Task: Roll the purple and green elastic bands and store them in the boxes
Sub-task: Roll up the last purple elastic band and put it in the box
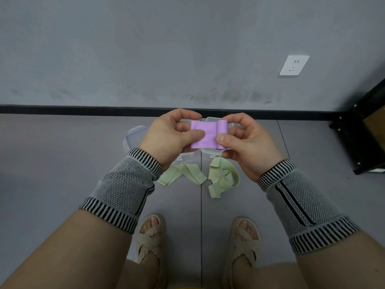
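Grey floor [62, 163], clear boxes [133, 136] half-hidden behind both hands [166, 138].

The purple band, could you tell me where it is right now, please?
In the head view the purple band is centre frame, pinched between the left hand and right hand, above the clear boxes and green bands on the floor.

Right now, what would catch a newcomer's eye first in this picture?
The purple band, half rolled, held mid-frame between the left hand and right hand. Just below, two loose green bands lie on the grey floor, with clear plastic boxes partly hidden behind the hands.
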The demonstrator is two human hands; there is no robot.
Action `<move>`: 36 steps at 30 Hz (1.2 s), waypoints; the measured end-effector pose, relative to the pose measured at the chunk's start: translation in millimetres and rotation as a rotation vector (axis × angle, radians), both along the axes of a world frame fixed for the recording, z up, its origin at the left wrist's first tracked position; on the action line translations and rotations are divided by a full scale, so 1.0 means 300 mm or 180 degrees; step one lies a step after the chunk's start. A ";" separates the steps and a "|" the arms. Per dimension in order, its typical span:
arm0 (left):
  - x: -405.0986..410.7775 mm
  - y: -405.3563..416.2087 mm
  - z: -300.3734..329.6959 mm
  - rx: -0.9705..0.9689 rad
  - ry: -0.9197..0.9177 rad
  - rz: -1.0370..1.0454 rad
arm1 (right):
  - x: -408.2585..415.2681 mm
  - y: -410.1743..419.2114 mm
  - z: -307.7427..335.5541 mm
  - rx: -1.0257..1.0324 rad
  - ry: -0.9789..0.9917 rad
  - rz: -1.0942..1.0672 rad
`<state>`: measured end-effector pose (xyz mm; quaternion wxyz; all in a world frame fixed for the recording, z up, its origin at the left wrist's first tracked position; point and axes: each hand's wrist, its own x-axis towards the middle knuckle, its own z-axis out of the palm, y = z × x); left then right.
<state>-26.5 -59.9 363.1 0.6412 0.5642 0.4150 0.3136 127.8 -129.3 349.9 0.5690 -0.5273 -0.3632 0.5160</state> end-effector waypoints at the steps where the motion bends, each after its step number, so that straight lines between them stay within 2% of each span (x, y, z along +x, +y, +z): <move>1: 0.001 -0.001 0.001 -0.0004 -0.0011 0.0004 | -0.004 0.002 -0.001 -0.0003 -0.0011 -0.0009; 9: 0.012 -0.013 -0.009 -0.0193 -0.0052 -0.0122 | -0.020 0.006 -0.013 0.0007 -0.0369 -0.0070; 21: 0.012 -0.008 -0.003 -0.0914 -0.0317 -0.0105 | -0.048 0.004 -0.012 0.0125 -0.1018 0.0021; 26: 0.018 -0.011 -0.013 -0.0658 -0.0028 0.0025 | -0.061 0.004 -0.012 0.0140 -0.1309 -0.0006; 32: 0.003 -0.001 -0.014 -0.0424 -0.0028 0.0201 | -0.034 -0.004 -0.013 -0.0017 -0.0462 0.0044; 36: 0.021 -0.018 -0.017 0.0034 0.0213 0.0184 | -0.041 -0.005 -0.022 -0.0028 -0.0665 0.0104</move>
